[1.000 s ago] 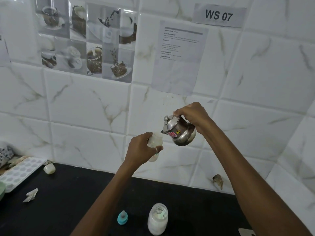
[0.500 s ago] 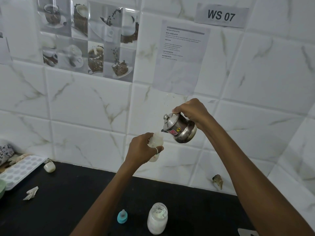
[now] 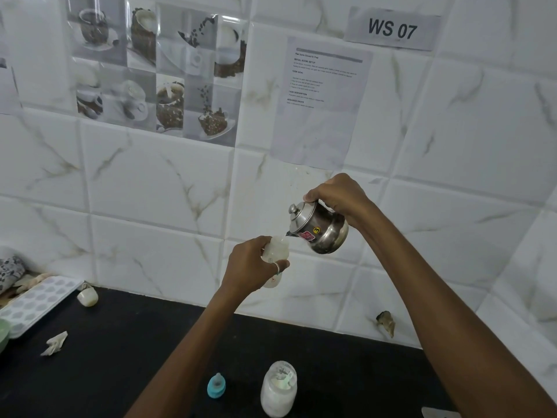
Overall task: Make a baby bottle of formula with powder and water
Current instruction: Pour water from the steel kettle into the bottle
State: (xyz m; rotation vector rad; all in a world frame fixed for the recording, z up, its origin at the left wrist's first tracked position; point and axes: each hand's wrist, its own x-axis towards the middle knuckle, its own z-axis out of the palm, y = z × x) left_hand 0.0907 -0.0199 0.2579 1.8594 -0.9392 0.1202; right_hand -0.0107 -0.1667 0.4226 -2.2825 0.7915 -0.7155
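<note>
Steel is what the little lidded kettle is made of, and the right hand has it clenched from above, right of centre in the frame, tipped so the spout meets the mouth of the small translucent baby bottle. The left hand is wrapped around that bottle mid-frame, held up in the air against the white tiled wall, well above the black countertop.

Can't really see a water stream or the fill level from here, the bottle's too pale against the tiles, so I'm guessing it's mid-pour.

For this step I'd say keep the tilt gentle, keep the spout right over the opening, hold the bottle upright and watch the level marks.

Down at the bottom centre sit a glass jar of white powder and, just left of it, a blue bottle teat, both untouched.
</note>
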